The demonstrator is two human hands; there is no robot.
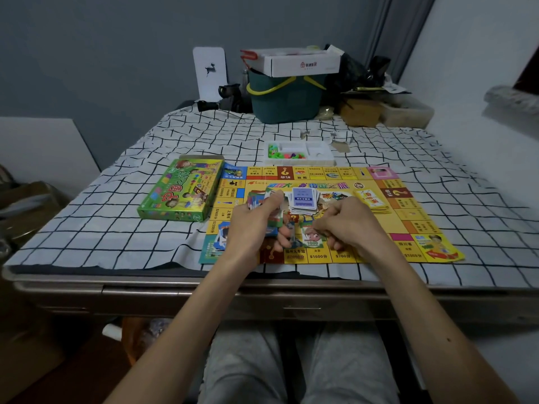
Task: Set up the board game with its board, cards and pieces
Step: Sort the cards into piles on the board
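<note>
Board (420, 225) lies flat on the checked cloth (116, 228) over the tabletop (145, 284), its near edge close to the rim. My left hand (250, 225) grips an uneven wad of cards (258, 199); my right hand (353, 223) pinches a 1000 note (312, 239) just above the board. Risks: cards slip from the wad and scatter into the skewed centre stack (303, 202), mixing the decks. My forearms could drag the board or ruck the cloth. Pieces tray (328, 158) sits beyond the board, well apart from both hands
</note>
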